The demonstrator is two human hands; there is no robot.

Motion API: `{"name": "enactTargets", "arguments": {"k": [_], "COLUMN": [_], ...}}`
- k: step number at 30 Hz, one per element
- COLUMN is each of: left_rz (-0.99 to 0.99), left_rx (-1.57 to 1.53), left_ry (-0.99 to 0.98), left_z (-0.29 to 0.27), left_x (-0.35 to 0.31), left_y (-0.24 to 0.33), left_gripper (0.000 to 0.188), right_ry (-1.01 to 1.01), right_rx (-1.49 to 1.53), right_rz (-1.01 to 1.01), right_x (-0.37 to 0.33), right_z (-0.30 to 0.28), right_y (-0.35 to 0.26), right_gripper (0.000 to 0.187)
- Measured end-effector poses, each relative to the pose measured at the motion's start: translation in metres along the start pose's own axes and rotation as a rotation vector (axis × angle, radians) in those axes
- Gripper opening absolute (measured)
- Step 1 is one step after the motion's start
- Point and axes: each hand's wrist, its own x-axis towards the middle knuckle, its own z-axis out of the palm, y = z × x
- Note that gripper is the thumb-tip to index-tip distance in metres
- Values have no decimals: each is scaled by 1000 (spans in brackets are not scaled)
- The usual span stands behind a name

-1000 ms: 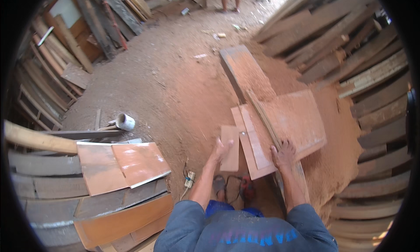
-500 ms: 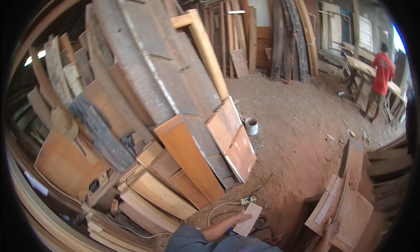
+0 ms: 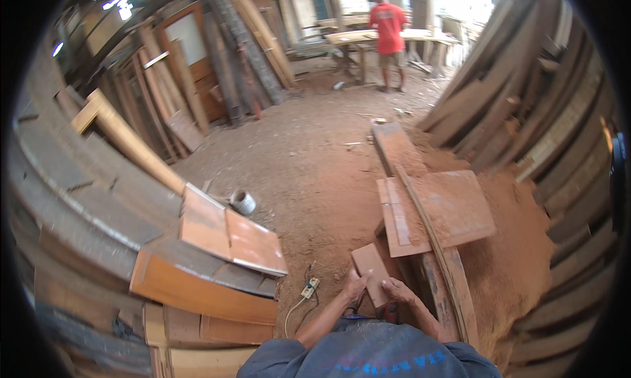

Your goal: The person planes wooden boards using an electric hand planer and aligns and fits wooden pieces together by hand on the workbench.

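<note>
I hold a small flat wooden board (image 3: 373,263) tilted in front of my body. Its left edge is gripped by my left hand (image 3: 355,285), with the thumb lying on the face. My right hand (image 3: 398,291) closes on the lower right edge. Just right of the board stands a low wooden bench (image 3: 453,292), dusted with reddish sawdust. A wide panel (image 3: 460,204) lies across this bench, and a long thin strip (image 3: 420,204) runs along it.
Door panels (image 3: 256,243) and planks lean on the left, beside a white bucket (image 3: 242,202). A power strip (image 3: 309,287) with a cable lies on the floor. Stacked boards (image 3: 526,102) line the right. A person in a red shirt (image 3: 386,26) stands at a far workbench (image 3: 355,38).
My view has swung right. My right hand has left the panel on the bench and now grips the small board together with my left hand.
</note>
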Motion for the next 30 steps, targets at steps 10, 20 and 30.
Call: {"name": "enactTargets", "arguments": {"k": [10, 20, 30], "left_rz": [-72, -680, -632], "left_rx": [566, 193, 430], "left_ry": [-12, -169, -94], "left_z": [41, 55, 36], "left_x": [125, 196, 191], "left_y": [-37, -56, -50], "left_gripper": [44, 20, 16], "right_ry": [1065, 2090, 2397], "right_rx": [502, 1177, 994], "right_rz": [20, 110, 478], "right_x": [-102, -246, -440], "right_z": [-48, 8, 53], "right_y": [63, 136, 254], "right_gripper": [63, 45, 45]}}
